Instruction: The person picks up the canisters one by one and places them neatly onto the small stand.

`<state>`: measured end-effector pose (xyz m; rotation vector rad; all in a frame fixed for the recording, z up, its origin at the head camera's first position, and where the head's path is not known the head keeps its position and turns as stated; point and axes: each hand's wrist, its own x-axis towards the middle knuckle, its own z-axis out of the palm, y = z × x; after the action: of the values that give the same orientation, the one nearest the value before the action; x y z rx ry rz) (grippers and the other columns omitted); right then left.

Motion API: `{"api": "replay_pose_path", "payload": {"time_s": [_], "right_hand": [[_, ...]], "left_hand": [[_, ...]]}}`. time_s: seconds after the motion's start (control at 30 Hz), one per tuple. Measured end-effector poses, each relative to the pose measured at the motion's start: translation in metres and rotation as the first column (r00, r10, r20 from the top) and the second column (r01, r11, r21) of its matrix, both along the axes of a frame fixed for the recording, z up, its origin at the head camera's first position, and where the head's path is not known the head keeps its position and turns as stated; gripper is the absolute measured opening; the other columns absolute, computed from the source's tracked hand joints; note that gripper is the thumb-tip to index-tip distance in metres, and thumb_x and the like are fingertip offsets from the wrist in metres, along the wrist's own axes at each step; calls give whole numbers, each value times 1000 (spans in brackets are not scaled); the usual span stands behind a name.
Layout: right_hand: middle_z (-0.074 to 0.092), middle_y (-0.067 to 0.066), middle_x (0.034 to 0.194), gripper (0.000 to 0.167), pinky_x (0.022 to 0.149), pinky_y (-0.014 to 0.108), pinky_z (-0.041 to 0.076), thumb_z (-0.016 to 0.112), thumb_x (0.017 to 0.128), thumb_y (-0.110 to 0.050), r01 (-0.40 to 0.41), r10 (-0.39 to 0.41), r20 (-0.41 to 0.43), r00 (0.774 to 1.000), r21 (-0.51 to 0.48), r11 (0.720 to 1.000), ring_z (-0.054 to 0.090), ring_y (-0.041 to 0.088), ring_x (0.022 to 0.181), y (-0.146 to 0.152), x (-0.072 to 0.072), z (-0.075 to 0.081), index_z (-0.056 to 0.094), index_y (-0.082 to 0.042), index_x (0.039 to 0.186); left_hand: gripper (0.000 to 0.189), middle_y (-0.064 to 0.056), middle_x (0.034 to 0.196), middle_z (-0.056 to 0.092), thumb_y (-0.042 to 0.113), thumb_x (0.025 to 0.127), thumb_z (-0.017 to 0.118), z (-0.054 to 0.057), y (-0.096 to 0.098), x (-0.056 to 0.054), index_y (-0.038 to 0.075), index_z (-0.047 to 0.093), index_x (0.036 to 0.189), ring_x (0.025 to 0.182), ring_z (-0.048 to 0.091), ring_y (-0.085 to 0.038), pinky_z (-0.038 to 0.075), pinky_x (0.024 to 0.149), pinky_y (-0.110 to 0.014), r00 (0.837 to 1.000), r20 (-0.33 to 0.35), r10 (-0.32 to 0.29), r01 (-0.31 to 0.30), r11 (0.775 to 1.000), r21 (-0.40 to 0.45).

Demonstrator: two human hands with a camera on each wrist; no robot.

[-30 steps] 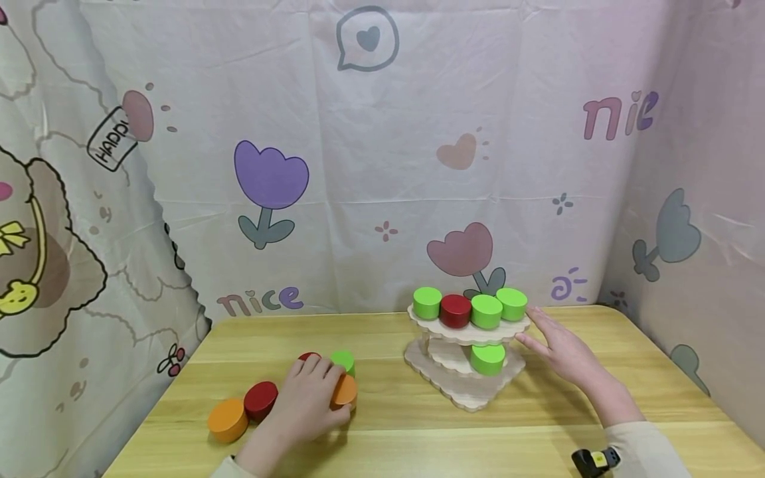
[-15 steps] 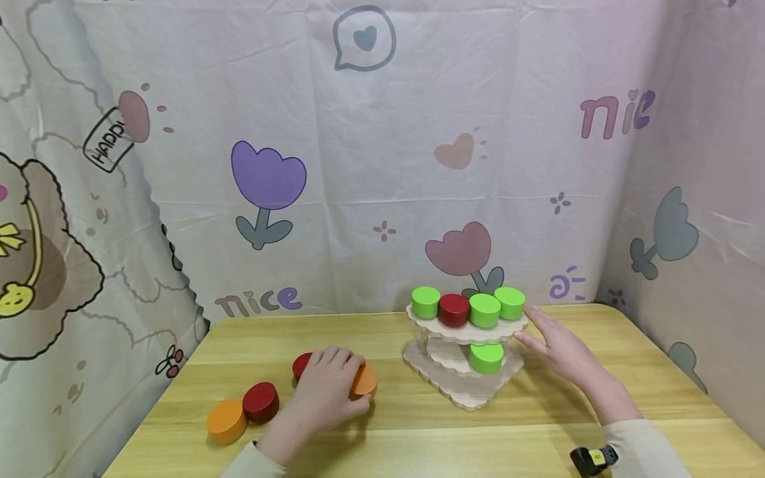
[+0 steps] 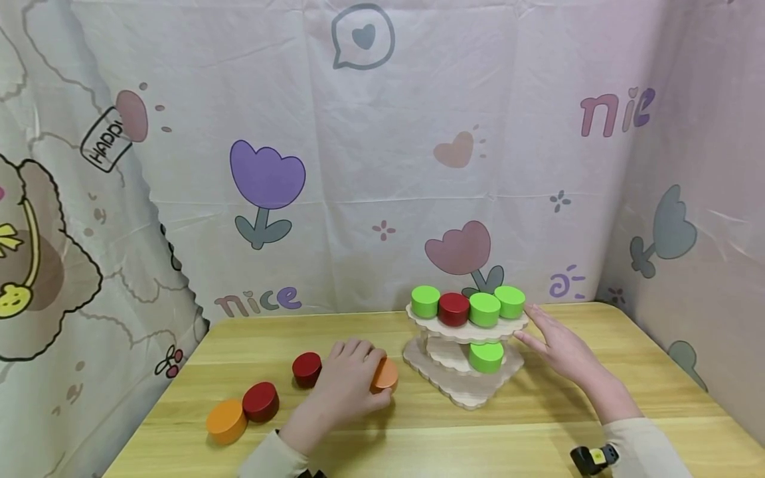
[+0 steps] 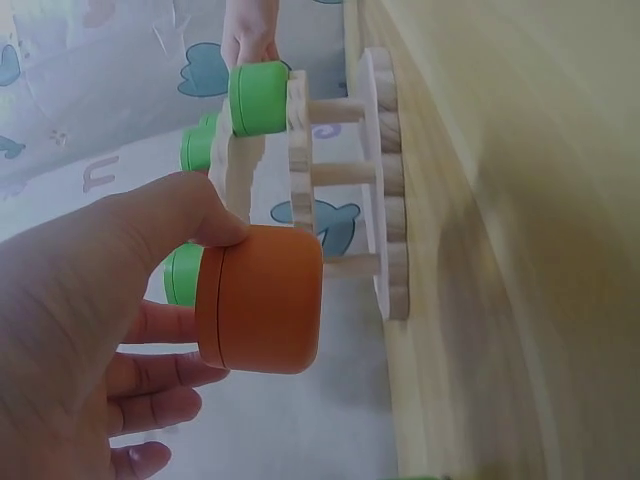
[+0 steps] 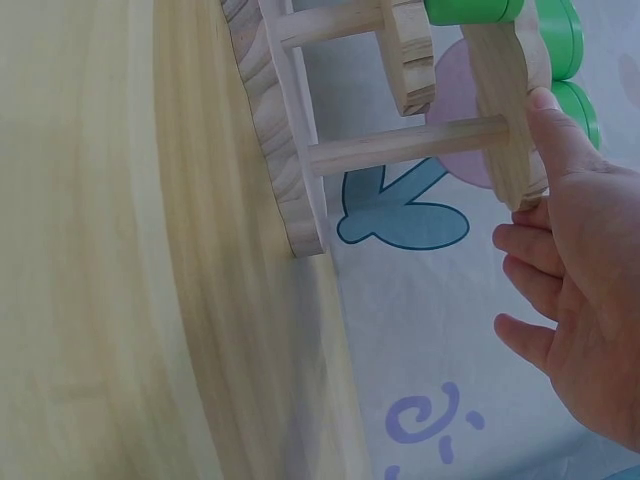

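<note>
My left hand (image 3: 345,382) pinches an orange round block (image 3: 386,376) between thumb and fingers, low over the table. In the left wrist view the block (image 4: 265,300) lies sideways, with a seam near one end. To its right stands a tiered wooden stand (image 3: 469,396) with scalloped edges. Its top tier (image 3: 466,331) carries a red round block (image 3: 454,310) and several green ones (image 3: 485,310). One more green block (image 3: 487,358) sits on the middle tier. My right hand (image 3: 558,345), fingers fairly straight, touches the right edge of the top tier with thumb and fingertips.
Left of my left hand lie two red round blocks (image 3: 261,402) and an orange one (image 3: 227,421) on the wooden table (image 3: 454,451). A printed cloth (image 3: 370,133) hangs behind the table and along both sides.
My left hand has moved right toward the stand with the orange block, uncovering the rear red block. The green block beside it is now hidden. My right hand stays at the stand.
</note>
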<state>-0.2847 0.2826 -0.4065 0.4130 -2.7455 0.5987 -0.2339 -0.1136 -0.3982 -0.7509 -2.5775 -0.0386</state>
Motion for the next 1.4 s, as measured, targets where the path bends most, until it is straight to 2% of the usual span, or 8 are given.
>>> {"api": "replay_pose_path", "payload": {"time_s": [0.33, 0.53, 0.9, 1.07, 1.4], "right_hand": [[30, 33, 150, 73, 108, 65, 26, 50, 98, -46, 9, -9, 20, 1000, -2, 1000, 32, 54, 136, 1, 1, 0, 32, 5, 147], [31, 34, 149, 72, 108, 65, 27, 51, 98, -45, 10, -10, 12, 1000, 3, 1000, 33, 53, 135, -1, 1, 1, 33, 5, 147], [32, 34, 149, 72, 107, 66, 28, 52, 98, -43, 8, -8, 6, 1000, 1, 1000, 34, 54, 135, -1, 1, 1, 33, 5, 147], [31, 34, 149, 72, 107, 66, 28, 52, 98, -44, 10, -10, 7, 1000, 3, 1000, 34, 54, 134, -1, 3, 1, 32, 5, 147], [31, 33, 150, 72, 107, 66, 28, 52, 98, -44, 10, -10, 18, 1000, -4, 1000, 33, 54, 135, -1, 2, 2, 32, 3, 149]], "left_hand": [[52, 1, 107, 61, 55, 78, 63, 6, 23, -5, 18, 63, 114, 104, 52, -20, 42, 91, -40, 999, -11, -30, 30, 999, -23], [54, 1, 107, 61, 55, 77, 63, 7, 37, -8, 18, 64, 116, 103, 53, -18, 43, 89, -37, 997, -57, -57, 54, 997, -53], [52, 2, 108, 61, 55, 77, 64, 7, 65, -14, 18, 64, 112, 101, 52, -17, 42, 86, -34, 985, -128, -113, 107, 993, -52], [57, 2, 107, 61, 58, 75, 65, 5, 78, -15, 19, 64, 115, 98, 52, -16, 40, 82, -33, 979, -172, -109, 100, 993, -55], [53, 3, 110, 60, 57, 77, 63, 3, 94, -15, 21, 63, 115, 99, 50, -16, 37, 78, -30, 984, -159, -83, 80, 996, -23]]}}
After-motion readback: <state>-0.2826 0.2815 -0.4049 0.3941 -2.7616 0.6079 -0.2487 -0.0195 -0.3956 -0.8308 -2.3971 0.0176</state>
